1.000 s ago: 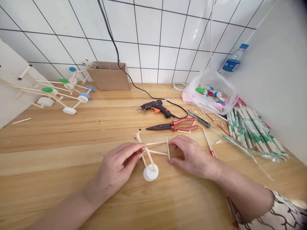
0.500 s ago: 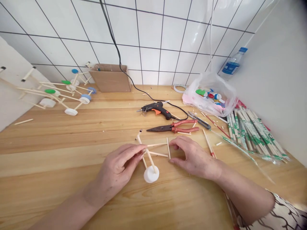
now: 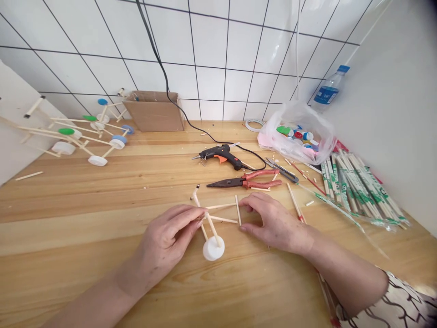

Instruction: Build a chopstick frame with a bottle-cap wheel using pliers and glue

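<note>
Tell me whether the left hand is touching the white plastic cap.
Apart: the head view shows a clear gap between the left hand and the white plastic cap.

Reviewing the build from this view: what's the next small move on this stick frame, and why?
Probably steady the crosswise stick with the right hand, which is right beside it: the left hand pinches the stick frame only from its other side.

Smooth wooden sticks, matt white plastic cap, varnished wood bench

Left hand pinching, fingers together, right hand resting, fingers spread apart
</note>
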The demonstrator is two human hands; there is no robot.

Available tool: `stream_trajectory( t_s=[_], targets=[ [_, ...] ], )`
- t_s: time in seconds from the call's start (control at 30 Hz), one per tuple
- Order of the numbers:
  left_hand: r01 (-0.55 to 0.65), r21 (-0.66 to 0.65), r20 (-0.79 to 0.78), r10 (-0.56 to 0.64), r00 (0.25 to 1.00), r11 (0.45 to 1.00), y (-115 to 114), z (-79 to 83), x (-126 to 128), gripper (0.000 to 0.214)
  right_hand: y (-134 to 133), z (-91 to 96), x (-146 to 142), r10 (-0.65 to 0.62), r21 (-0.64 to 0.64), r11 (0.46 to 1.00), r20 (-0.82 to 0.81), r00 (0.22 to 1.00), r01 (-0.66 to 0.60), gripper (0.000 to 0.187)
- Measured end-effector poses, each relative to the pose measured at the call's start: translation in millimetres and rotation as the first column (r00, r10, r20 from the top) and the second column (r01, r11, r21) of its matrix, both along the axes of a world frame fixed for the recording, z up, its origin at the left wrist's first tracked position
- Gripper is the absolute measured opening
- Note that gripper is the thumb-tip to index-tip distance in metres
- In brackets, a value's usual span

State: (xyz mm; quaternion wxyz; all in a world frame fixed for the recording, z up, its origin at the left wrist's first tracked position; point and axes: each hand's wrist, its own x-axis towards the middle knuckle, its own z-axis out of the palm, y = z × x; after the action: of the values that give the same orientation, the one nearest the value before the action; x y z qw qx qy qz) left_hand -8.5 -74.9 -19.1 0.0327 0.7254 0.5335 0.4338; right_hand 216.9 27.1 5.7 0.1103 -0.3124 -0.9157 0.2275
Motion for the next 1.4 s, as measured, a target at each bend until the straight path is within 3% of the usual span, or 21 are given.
stream_trajectory(
  t_s=[1.4],
  targets=[
    [0.007,-0.030,-0.002,-0.007,1.000,1.000,-1.5,-0.3,-0.1,0.022,1.4,0.3,2.0,0.005,0.020,1.000,0.001,1.000,-0.005,0.028]
  ],
)
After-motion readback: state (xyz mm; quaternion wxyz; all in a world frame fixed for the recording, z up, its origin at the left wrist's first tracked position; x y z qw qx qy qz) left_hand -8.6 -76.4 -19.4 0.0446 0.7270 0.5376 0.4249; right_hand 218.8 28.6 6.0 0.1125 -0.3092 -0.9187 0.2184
